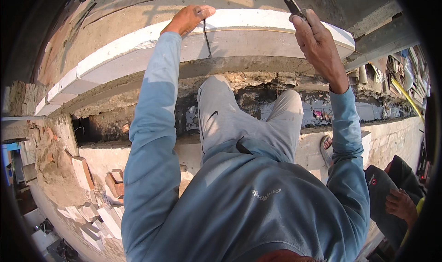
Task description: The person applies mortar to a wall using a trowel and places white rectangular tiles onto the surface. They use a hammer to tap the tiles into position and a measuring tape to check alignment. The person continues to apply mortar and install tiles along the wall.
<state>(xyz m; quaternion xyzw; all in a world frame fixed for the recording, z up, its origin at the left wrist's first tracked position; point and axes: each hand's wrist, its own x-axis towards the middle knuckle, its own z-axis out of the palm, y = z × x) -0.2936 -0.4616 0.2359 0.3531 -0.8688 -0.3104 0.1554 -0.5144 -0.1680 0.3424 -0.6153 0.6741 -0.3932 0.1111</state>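
My left hand [189,20] rests at the top edge of a row of white blocks [248,17], its fingers curled and pinched together. From its fingertips a thin dark strip [207,41] hangs down the blocks' front face; whether it is a rod or a cord is unclear. A thin yellowish string [258,30] runs from near that strip along the face to the right. My right hand [317,43], raised in front of the blocks' right part, is closed around a long dark tool [289,0]. The tool's far end is out of view.
Below the blocks lies a rough ledge with a dark debris-filled trench [262,100] under my knees. Broken block pieces [99,223] lie at lower left. A grey beam [386,43] stands at right. Another person's hand [402,206] and a sandaled foot [327,144] show at right.
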